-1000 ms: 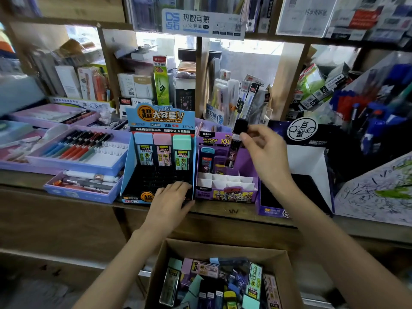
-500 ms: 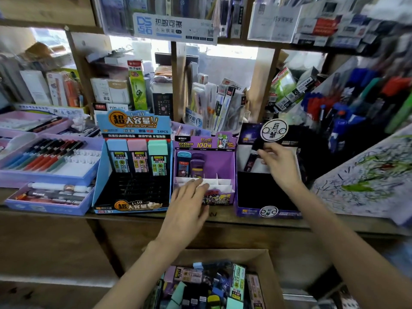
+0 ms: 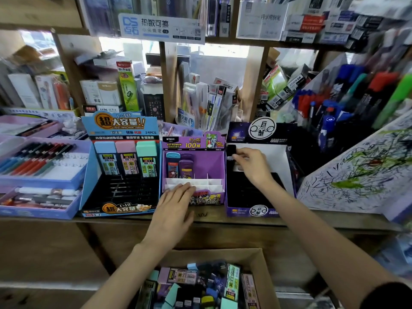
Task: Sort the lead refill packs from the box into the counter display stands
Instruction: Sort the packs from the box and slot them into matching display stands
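Head: R grip [image 3: 252, 165] pinches blk pack [image 3: 231, 150].

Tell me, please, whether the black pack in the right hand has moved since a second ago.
Yes. The black pack went right and down, from above the purple stand to the black stand's back-left corner.

light: bright backlight behind shelves [image 3: 166, 85] | edges: blurred, bowed | right: perhaps motion-smeared

- The left hand [image 3: 172, 210] reaches forward on an extended arm, palm down, fingers straight and close together.
- The right hand [image 3: 252, 166] reaches further forward, fingers curled, apparently pinching a black lead refill pack [image 3: 231, 152] at the fingertips.
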`<action>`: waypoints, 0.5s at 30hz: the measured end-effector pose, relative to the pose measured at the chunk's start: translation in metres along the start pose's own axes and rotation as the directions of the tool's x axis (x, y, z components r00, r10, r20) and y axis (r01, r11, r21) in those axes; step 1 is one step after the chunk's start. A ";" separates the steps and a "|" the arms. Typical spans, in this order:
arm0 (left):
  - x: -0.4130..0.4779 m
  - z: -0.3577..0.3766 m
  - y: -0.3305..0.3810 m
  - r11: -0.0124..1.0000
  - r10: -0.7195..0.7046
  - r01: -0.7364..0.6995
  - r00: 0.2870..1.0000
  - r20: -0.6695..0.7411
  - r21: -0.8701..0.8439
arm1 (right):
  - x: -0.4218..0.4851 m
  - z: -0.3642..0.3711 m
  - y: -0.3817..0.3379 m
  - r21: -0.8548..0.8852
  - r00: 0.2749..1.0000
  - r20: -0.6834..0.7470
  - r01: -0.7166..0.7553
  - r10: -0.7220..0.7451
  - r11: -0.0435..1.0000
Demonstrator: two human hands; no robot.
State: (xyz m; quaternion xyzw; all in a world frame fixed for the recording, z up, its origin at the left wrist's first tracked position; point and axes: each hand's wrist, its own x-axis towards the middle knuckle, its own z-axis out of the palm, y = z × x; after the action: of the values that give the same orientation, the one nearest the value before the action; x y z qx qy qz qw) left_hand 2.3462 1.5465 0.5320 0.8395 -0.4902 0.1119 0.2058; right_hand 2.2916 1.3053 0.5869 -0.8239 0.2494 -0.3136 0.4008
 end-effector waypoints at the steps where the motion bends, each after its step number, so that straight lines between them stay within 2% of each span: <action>1: 0.000 0.000 0.001 1.000 -0.003 0.004 1.000 0.006 -0.008 | -0.001 -0.001 -0.002 -0.023 1.000 -0.002 0.000 0.000 1.000; 4: 0.000 -0.006 0.007 0.998 -0.010 0.008 1.000 -0.026 -0.058 | -0.008 -0.007 -0.009 -0.167 1.000 0.020 -0.009 0.012 0.986; 6: -0.006 -0.014 0.014 0.996 0.035 -0.042 0.996 -0.085 -0.084 | -0.022 -0.013 -0.013 -0.262 1.000 0.025 -0.005 0.012 0.965; 9: -0.028 -0.020 0.023 0.978 0.058 -0.082 0.990 -0.129 -0.194 | -0.063 -0.024 -0.017 -0.258 0.998 0.034 0.068 -0.061 0.964; 13: -0.073 0.004 0.019 0.944 -0.049 0.072 0.996 0.079 -0.321 | -0.135 -0.034 -0.014 -0.145 0.974 0.153 0.192 -0.169 0.971; 15: -0.097 0.027 0.012 0.924 -0.106 0.169 0.975 0.193 -0.344 | -0.165 -0.032 0.001 -0.149 0.948 0.277 0.203 -0.156 0.968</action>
State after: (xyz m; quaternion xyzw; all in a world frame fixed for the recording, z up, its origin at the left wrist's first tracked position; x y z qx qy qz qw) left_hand 2.2873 1.6041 0.4733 0.8268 -0.4578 -0.0664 0.3198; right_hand 2.1567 1.3980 0.5487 -0.9096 0.1443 -0.2133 0.3261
